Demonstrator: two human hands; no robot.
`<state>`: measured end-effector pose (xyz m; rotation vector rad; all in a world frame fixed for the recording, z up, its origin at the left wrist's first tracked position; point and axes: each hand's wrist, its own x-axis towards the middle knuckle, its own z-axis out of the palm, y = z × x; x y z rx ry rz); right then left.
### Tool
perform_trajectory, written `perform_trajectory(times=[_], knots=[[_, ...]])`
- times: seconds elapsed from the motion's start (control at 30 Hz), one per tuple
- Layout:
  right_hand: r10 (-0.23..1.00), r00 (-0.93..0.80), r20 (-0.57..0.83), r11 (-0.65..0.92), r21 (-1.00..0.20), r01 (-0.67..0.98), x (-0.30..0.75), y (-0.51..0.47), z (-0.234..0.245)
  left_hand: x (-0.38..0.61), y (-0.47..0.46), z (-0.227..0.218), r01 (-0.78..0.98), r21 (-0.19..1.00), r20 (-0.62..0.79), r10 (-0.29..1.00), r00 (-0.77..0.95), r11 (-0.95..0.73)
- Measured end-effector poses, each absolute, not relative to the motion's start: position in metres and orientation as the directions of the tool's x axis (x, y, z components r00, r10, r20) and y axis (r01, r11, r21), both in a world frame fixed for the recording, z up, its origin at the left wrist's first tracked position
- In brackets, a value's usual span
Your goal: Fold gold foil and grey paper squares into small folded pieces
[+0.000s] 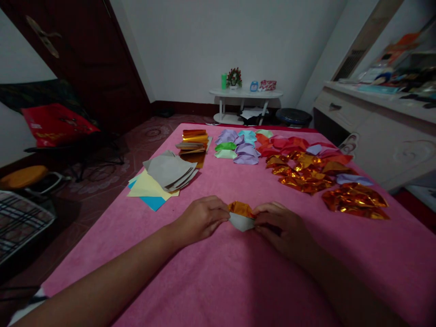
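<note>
A small folded sheet of gold foil paper [241, 221], pale grey on its near flap and shiny orange-gold on the far part, lies between my hands just above the pink cloth [211, 281]. My left hand [204, 218] pinches its left end between thumb and fingers. On the other side, my right hand [281, 227] grips the right end, its fingertips closed on the paper. Ahead to the left is a fanned stack of grey-backed sheets [170, 169], resting over yellow paper [146, 186] and blue paper [153, 203].
Folded gold foil pieces [303, 175] are heaped at the right, with red folded papers [282, 144] behind them. Purple folded papers [245, 154] sit at the far middle, beside gold foil sheets [195, 136]. Beyond stand a white side table [245, 93] and a dresser [374, 131].
</note>
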<state>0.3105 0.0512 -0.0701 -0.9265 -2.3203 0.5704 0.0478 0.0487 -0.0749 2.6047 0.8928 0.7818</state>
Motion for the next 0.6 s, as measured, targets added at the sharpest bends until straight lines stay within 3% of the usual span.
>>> perform_trajectory(times=[0.1,0.2,0.33,0.47,0.6], knots=[[0.645,-0.657,0.389,0.740,-0.534,0.410,0.312,0.048,-0.067,0.046,0.036,-0.073,0.512,0.335,0.403,0.612,0.680,-0.791],[0.625,-0.678,0.387,0.755,-0.520,0.399,0.313,0.045,-0.065,0.046,0.029,-0.072,0.538,0.349,0.390,0.641,0.661,-0.767],[0.689,-0.661,0.299,0.687,-0.560,0.463,0.310,0.041,-0.064,0.052,0.024,-0.071,0.586,0.344,0.362,0.680,0.638,-0.733],[0.808,-0.563,0.173,0.521,-0.656,0.547,0.302,0.038,-0.064,0.061,0.019,-0.072,0.592,0.314,0.337,0.670,0.661,-0.742],[0.879,-0.467,0.092,0.402,-0.669,0.625,0.296,0.039,-0.067,0.064,0.015,-0.073,0.605,0.304,0.318,0.677,0.664,-0.736]])
